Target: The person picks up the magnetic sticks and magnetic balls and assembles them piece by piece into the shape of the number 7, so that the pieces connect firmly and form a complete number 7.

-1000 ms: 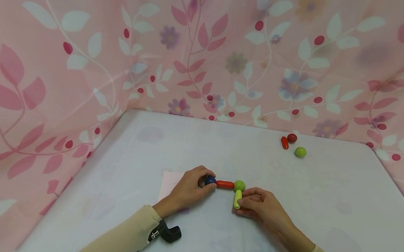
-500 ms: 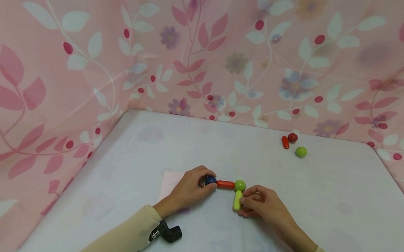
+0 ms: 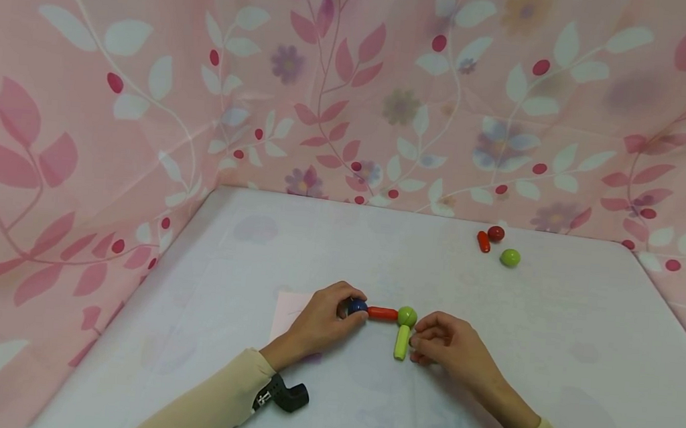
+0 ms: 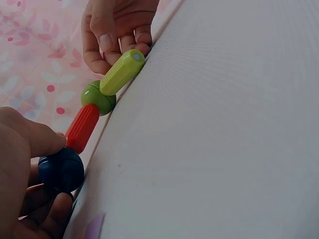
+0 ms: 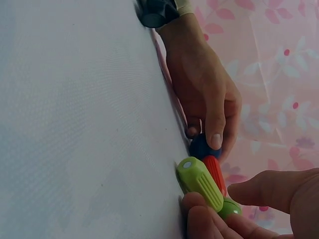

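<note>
On my one table [image 3: 340,247] I count four balls: one blue ball [image 3: 357,307], one dark red ball [image 3: 496,234], one near green ball [image 3: 407,316] and one far green ball [image 3: 510,257]. I count three rods: one yellow-green rod [image 3: 402,343], one near red rod [image 3: 382,314] and one far red rod [image 3: 483,242]. I see two hands, my left hand [image 3: 328,312] and my right hand [image 3: 456,347]. I wear two cream sleeves [image 3: 214,392] and two black wrist devices [image 3: 290,397]. Besides these, I see one pale pink sheet [image 3: 287,309].
</note>
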A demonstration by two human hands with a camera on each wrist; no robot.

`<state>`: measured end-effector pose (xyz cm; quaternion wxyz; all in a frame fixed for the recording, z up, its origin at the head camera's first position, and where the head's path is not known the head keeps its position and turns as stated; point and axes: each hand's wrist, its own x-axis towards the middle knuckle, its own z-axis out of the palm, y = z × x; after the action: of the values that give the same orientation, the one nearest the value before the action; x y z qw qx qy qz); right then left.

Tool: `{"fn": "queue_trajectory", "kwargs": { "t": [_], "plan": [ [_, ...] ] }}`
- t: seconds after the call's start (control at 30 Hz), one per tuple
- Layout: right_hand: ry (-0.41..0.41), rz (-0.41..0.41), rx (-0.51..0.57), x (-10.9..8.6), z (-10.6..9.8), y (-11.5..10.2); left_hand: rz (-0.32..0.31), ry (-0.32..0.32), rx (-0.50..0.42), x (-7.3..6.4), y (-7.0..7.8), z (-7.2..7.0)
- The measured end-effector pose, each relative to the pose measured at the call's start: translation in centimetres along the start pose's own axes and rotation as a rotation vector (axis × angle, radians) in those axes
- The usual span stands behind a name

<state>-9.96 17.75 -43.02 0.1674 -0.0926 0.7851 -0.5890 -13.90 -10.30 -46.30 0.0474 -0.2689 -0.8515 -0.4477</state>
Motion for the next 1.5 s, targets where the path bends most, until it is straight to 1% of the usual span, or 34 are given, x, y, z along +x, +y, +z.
{"fn": "queue_trajectory", "kwargs": {
  "t": [0.27,0.37,0.47,0.53,0.63,0.7,0.8,1.0,1.17,1.33,1.43,1.5],
  "plan": [
    [0.018,-0.068,-0.051,0.1,-0.1,0.2,-0.001,0.000,-0.007,0.1,-0.1,0.0],
    [0.043,-0.106,-0.141,0.2,-0.4,0.0,-0.001,0.000,0.001,0.1,0.0,-0.1],
    [0.079,-0.138,-0.243,0.3,-1.0,-0.3,0.005,0.004,0.008,0.1,0.1,-0.1],
    [0.112,-0.150,-0.294,0.3,-1.7,-0.4,0.011,0.002,0.015,0.2,0.1,-0.1],
    [0.171,-0.161,-0.341,0.5,-3.1,-0.3,0.014,-0.012,0.028,0.1,0.2,0.1],
    [0.212,-0.175,-0.371,0.8,-4.3,-0.1,0.016,-0.020,0.040,0.0,0.2,0.3],
    [0.258,-0.177,-0.402,1.3,-6.3,0.2,0.024,-0.014,0.050,-0.1,0.3,0.3],
    [0.345,-0.149,-0.438,2.0,-9.5,1.0,0.032,-0.018,0.057,-0.1,0.4,0.3],
    [0.405,-0.118,-0.440,2.2,-11.1,2.0,0.038,-0.021,0.061,-0.1,0.4,0.3],
    [0.418,-0.100,-0.414,2.2,-11.4,2.6,0.055,-0.023,0.068,0.0,0.2,0.2],
    [0.384,-0.107,-0.397,2.3,-10.5,2.6,0.062,-0.022,0.068,0.1,0.2,0.2],
    [0.346,-0.147,-0.409,2.3,-9.3,2.5,0.061,-0.021,0.065,0.1,0.2,0.1]
  ]
}}
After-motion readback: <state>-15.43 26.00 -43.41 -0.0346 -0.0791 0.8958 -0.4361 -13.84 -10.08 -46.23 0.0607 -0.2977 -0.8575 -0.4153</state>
